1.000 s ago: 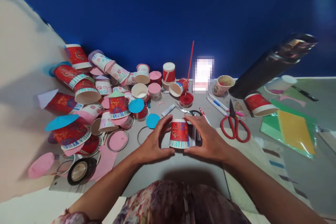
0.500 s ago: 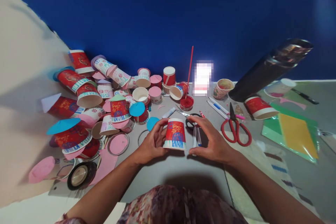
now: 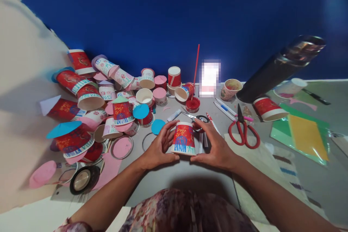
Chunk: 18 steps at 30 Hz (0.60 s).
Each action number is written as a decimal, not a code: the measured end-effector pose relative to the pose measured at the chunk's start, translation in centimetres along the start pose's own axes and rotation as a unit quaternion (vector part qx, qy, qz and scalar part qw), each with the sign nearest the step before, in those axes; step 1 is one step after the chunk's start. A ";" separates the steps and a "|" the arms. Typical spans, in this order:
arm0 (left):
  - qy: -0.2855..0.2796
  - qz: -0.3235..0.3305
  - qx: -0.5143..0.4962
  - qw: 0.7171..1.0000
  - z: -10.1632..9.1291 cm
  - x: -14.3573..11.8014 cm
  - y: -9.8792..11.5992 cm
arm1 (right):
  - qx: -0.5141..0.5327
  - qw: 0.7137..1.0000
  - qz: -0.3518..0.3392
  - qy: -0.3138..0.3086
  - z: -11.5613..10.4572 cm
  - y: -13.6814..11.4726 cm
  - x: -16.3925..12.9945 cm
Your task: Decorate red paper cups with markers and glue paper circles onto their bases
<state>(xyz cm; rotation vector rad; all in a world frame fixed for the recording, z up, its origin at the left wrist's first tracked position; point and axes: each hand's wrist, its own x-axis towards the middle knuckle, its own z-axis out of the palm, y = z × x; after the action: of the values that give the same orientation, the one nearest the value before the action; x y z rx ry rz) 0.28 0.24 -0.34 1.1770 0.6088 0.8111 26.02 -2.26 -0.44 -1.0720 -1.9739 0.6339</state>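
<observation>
A person's left hand (image 3: 159, 148) and right hand (image 3: 214, 148) cup a red paper cup (image 3: 183, 138), upside down and marked with blue lines, at the centre of the frame above a grey bench (image 3: 179, 174). A heap of decorated cups (image 3: 108, 90) fills the left of the frame. Red-handled scissors (image 3: 243, 130) lie just right of the hands, and a red stick (image 3: 195, 70) stands in a pot of red paint (image 3: 193, 104) behind them. Green and yellow sheets (image 3: 304, 134) lie at far right.

Deep blue wall (image 3: 174, 14) behind a grey table (image 3: 185, 174), dim light, soft shadows.
</observation>
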 end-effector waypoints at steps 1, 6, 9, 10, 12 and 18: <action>-0.001 0.009 0.020 1.000 -0.1 0.0 0.0 | -0.009 1.000 -0.006 -0.005 -0.1 0.1 0.1; 0.036 0.078 0.255 0.963 -0.4 -0.1 0.0 | -0.085 0.995 -0.029 -0.042 -0.3 0.9 0.4; 0.066 0.141 0.425 0.892 -0.6 0.0 -0.1 | -0.168 0.983 -0.033 -0.070 -0.4 1.6 0.2; 0.069 0.159 0.463 0.869 -0.7 0.0 -0.3 | -0.191 0.978 -0.030 -0.079 -0.4 1.7 0.1; 0.065 0.188 0.516 0.833 -0.9 0.0 -0.6 | -0.223 0.970 -0.028 -0.089 -0.5 1.8 -0.1; 0.011 0.253 0.571 0.781 -0.9 -0.2 -1.2 | -0.336 0.941 0.007 -0.042 -0.8 2.2 -0.2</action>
<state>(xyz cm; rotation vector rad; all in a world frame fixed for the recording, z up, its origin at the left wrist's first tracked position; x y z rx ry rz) -0.24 0.39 -1.77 2.5388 0.8500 0.9023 27.76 -1.28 -1.62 -1.4716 -2.3263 -0.0176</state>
